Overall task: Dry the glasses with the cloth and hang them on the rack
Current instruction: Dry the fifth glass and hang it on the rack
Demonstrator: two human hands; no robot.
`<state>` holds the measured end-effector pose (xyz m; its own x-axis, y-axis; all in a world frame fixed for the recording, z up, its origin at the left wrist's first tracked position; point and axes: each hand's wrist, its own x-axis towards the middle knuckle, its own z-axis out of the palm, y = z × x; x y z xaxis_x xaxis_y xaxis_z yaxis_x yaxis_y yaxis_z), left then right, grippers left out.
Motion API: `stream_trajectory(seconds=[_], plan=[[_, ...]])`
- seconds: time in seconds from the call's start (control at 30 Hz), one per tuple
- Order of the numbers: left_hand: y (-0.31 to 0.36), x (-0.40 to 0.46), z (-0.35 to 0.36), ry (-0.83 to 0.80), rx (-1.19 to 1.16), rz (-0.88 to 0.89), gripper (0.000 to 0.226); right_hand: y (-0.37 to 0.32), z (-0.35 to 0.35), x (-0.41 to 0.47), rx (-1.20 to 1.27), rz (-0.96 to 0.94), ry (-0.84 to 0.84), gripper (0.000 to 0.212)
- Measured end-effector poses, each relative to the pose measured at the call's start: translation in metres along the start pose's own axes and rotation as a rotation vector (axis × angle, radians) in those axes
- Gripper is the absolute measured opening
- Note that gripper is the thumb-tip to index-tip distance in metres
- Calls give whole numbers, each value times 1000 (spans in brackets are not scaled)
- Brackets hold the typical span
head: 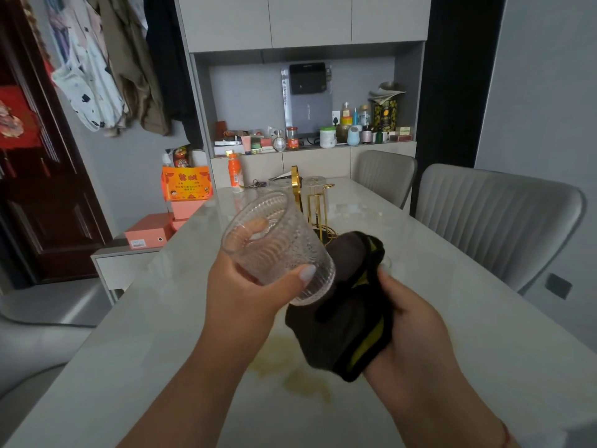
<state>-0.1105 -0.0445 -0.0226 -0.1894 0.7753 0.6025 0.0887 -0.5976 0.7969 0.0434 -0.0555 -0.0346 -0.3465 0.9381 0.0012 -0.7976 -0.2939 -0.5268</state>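
Observation:
My left hand (240, 294) grips a clear ribbed glass (277, 245), tilted with its open mouth toward me and up-left. My right hand (410, 321) is closed on a dark brown cloth with black and yellow edging (347, 313). The cloth touches the glass's base and lower right side. Behind them a gold wire rack (315, 205) stands on the table, with a clear glass (314, 185) hanging upside down on it. Another glass (280, 184) shows dimly left of the rack, partly hidden by the held glass.
The pale marble table (161, 334) has a yellowish stain near its front. An orange bottle (235, 173) and keys lie at the far end. Two grey chairs (497, 221) stand on the right. Orange boxes (148, 236) sit left of the table. A cluttered shelf is behind.

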Motion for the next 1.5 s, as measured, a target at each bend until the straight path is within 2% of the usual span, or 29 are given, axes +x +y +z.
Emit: stream_trajectory(seconds=[0.1,0.23,0.33,0.4,0.47,0.53,0.67,0.73,0.8,0.87,1.03,1.13,1.23,1.3,1.37,1.43,1.5], plan=[[3,-8,8,-51,36,22,70,6,5,6,28,9,3,47],[5,-5,8,-28,153,26,78,17,1,0,-4,101,4,44],[2,3,1,-7,129,-43,83,12,-4,-5,-67,117,-7,42],[1,9,-4,-22,69,-94,81,4,-7,-3,-70,20,-9,51],[2,14,-8,-41,55,-137,89,-7,-6,0,-67,-128,-1,62],[2,17,-11,-77,77,-196,94,-21,0,3,-116,-283,-3,57],[-2,15,-7,-164,167,-326,95,-43,14,6,-330,-510,-113,46],[-1,15,-3,-193,182,-393,97,-45,16,9,-592,-563,-170,37],[3,17,0,-220,112,-440,89,-43,11,14,-917,-580,-174,37],[7,21,1,-259,42,-468,80,-40,9,16,-1078,-550,-206,35],[11,31,3,-412,-103,-563,64,-41,7,13,-938,-551,-205,22],[10,27,8,-328,-235,-630,70,-42,9,14,-855,-634,-105,16],[10,18,18,-235,-404,-665,64,-46,11,16,-795,-733,24,14],[8,17,26,-147,-405,-620,62,-47,12,18,-787,-768,66,11],[8,22,33,-62,-370,-545,69,-49,12,22,-778,-772,75,8],[10,33,37,-33,-298,-481,84,-55,11,29,-754,-755,78,9],[13,47,41,-30,-174,-428,85,-62,10,38,-676,-721,77,11]])
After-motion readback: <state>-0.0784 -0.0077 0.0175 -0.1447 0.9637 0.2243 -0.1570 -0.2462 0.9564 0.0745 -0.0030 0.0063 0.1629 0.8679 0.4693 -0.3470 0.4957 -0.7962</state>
